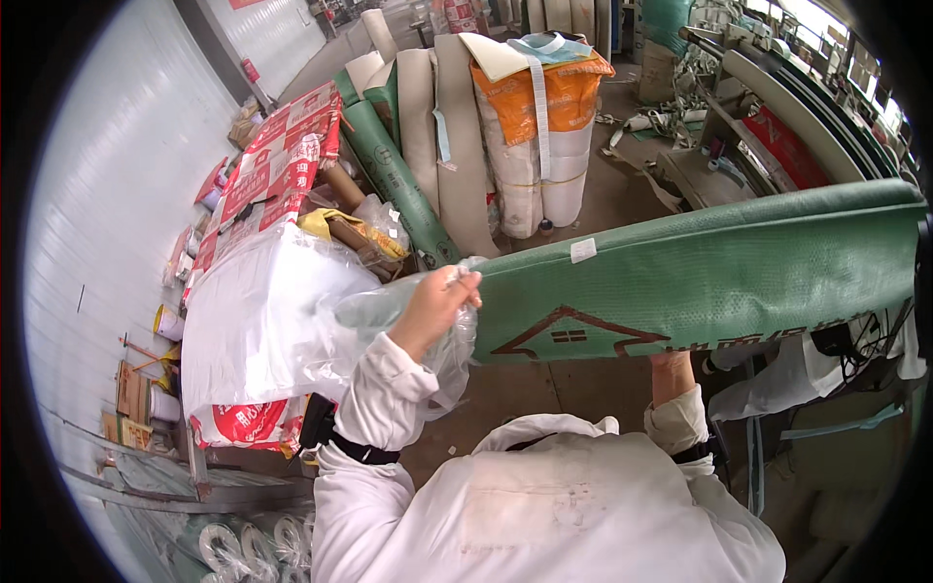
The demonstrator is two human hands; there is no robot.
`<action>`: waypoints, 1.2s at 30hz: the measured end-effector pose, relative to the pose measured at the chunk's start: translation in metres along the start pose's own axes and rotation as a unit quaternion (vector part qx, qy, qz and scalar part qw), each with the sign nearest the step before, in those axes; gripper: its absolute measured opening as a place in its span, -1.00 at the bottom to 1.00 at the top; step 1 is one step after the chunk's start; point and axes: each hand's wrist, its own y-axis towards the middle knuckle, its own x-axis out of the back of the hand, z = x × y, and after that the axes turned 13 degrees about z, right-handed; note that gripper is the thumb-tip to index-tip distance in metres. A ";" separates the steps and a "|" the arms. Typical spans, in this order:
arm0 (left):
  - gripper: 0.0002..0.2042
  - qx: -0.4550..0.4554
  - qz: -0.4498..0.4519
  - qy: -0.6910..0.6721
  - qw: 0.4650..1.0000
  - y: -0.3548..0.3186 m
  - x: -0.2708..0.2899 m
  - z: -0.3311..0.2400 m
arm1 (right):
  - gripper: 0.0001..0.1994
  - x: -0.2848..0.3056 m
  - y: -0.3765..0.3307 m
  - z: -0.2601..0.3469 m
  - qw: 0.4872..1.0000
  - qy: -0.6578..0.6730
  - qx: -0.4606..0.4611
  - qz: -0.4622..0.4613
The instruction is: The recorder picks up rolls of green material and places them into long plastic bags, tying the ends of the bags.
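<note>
A long green roll of sheet material (pixel 622 282) with a brown house outline lies across the view before me, reaching from the middle to the far right. My left hand (pixel 442 306) is closed on a clear plastic bag (pixel 452 364), which is drawn over the roll's left end. The bunched film spreads leftward from my fist. My right hand (pixel 671 374) reaches up under the roll's lower edge; its fingers are hidden by the roll. A small white label (pixel 582 251) sits on the roll's upper side.
To the left, a table carries white sheeting (pixel 258 311) and a red printed cover (pixel 282 175). Behind the roll stand grey rolls (pixel 466 146), a leaning green roll (pixel 398 180) and strapped white rolls under an orange wrapper (pixel 569 102). A machine with long rollers (pixel 797 112) is at far right.
</note>
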 end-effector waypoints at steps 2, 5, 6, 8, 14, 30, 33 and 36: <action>-0.76 0.027 0.033 0.105 0.994 0.013 -0.014 0.006 | -0.71 -0.005 0.005 0.002 1.000 -0.003 -0.003 0.006; -0.74 0.071 0.026 0.047 0.996 0.027 -0.019 0.006 | -0.71 -0.014 0.008 0.002 0.999 -0.022 -0.026 0.030; -0.74 0.020 0.039 -0.006 0.999 0.027 -0.024 0.001 | -0.71 -0.018 0.001 -0.003 0.998 -0.032 -0.044 0.043; -0.75 0.019 0.044 -0.024 0.999 0.026 -0.033 -0.002 | -0.71 -0.033 -0.014 -0.027 0.991 -0.054 -0.096 0.073; -0.78 -0.001 0.053 -0.194 0.979 0.038 -0.055 -0.011 | -0.70 -0.105 -0.081 -0.067 0.979 -0.083 -0.115 0.149; -0.79 -0.401 -0.383 0.250 0.793 -0.038 0.054 -0.186 | -0.92 -0.366 -0.210 0.185 0.720 -0.254 0.495 0.415; -0.73 -0.499 -0.388 0.219 0.744 -0.048 0.072 -0.169 | -0.88 -0.369 -0.217 0.176 0.766 -0.150 0.441 0.442; -0.52 -0.488 -0.186 0.149 0.840 -0.020 0.052 -0.138 | -0.79 -0.364 -0.217 0.141 0.841 -0.127 0.283 0.444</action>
